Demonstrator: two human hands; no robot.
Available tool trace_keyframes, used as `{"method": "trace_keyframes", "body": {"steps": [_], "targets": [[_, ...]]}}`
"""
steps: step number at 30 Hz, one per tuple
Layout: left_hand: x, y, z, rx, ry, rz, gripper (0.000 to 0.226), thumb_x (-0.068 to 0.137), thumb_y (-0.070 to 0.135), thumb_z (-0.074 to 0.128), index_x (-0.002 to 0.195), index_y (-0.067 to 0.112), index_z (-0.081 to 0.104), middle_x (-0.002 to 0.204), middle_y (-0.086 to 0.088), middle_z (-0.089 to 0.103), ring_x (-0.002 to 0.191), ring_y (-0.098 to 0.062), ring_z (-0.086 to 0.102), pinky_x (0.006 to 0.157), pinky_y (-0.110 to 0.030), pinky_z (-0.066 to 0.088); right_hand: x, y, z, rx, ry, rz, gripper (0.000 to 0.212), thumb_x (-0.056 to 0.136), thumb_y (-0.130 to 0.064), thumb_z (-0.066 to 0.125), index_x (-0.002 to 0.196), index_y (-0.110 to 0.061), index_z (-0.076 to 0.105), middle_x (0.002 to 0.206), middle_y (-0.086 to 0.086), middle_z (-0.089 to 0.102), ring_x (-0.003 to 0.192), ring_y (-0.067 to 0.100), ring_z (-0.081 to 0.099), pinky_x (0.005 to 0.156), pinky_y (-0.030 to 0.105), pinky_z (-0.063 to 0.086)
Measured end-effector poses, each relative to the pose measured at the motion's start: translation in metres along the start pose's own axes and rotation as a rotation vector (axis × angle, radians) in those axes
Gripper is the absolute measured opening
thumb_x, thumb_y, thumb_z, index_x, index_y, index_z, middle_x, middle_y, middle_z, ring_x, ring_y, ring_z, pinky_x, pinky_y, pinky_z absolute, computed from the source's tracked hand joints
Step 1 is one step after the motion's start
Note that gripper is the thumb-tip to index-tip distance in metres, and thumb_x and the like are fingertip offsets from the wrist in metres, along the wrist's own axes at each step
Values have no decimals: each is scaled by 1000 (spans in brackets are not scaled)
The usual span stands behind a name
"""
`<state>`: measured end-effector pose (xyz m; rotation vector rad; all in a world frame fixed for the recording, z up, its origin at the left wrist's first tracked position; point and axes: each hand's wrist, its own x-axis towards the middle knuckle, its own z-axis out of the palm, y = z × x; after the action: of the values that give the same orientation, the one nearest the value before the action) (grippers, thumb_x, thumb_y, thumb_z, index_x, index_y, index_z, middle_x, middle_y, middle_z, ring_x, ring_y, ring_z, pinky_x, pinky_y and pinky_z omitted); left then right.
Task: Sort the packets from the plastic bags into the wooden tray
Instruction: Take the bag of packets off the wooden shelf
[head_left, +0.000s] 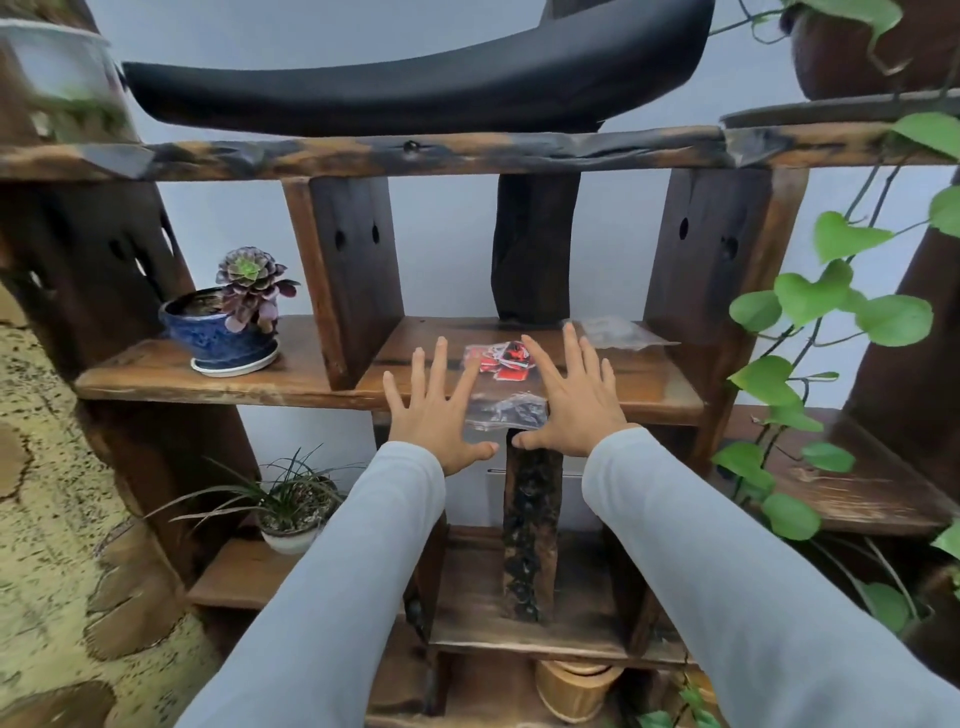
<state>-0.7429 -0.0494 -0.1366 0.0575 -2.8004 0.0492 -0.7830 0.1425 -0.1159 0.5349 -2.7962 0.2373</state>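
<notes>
A clear plastic bag (501, 387) with red packets (506, 359) inside lies on the middle wooden shelf (639, 384), its near end hanging over the shelf's front edge. My left hand (436, 410) is spread flat just left of the bag, fingers apart. On the bag's right side my right hand (571, 395) is spread the same way, its fingertips reaching the packets. Neither hand grips anything. A second, emptier clear bag (618, 331) rests at the back right of the same shelf. No wooden tray is visible.
A blue pot with a purple succulent (228, 332) stands on the shelf to the left. Dark wooden uprights (348, 275) flank the compartment. Vine leaves (810, 306) hang at the right. A grass plant in a white pot (291, 512) sits below.
</notes>
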Motion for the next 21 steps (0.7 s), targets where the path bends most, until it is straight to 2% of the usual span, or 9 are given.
{"method": "trace_keyframes", "body": {"steps": [4, 9, 16, 21], "targets": [[9, 4, 5, -29, -53, 33, 113, 72, 81, 53, 152, 38, -16, 164, -4, -21, 152, -35, -15, 116, -67, -2, 12, -6, 15, -17, -65, 1, 132, 70, -64, 83, 161, -41, -9, 172, 10, -19, 159, 39, -12, 126, 61, 4], [13, 1, 17, -69, -100, 74, 110, 73, 80, 52, 151, 41, -15, 165, -1, -20, 152, -32, -14, 115, -68, -5, 22, -15, 33, -36, -124, -2, 128, 77, -47, 86, 162, -39, -10, 172, 12, -17, 159, 41, -11, 127, 61, 5], [10, -10, 33, -145, -150, 62, 108, 76, 76, 56, 150, 43, -15, 166, 1, -13, 153, -29, -9, 116, -66, -5, 28, -12, 55, -70, -64, -4, 94, 95, -26, 68, 163, -35, 3, 174, 13, 3, 159, 38, 11, 128, 57, 14], [9, -16, 36, -183, -173, 72, 100, 82, 72, 53, 151, 43, -14, 167, 2, -6, 154, -27, -5, 117, -65, -3, 23, -11, 56, -86, -106, -15, 72, 105, -27, 52, 162, -35, 10, 174, 10, 9, 159, 36, 11, 127, 56, 9]]}}
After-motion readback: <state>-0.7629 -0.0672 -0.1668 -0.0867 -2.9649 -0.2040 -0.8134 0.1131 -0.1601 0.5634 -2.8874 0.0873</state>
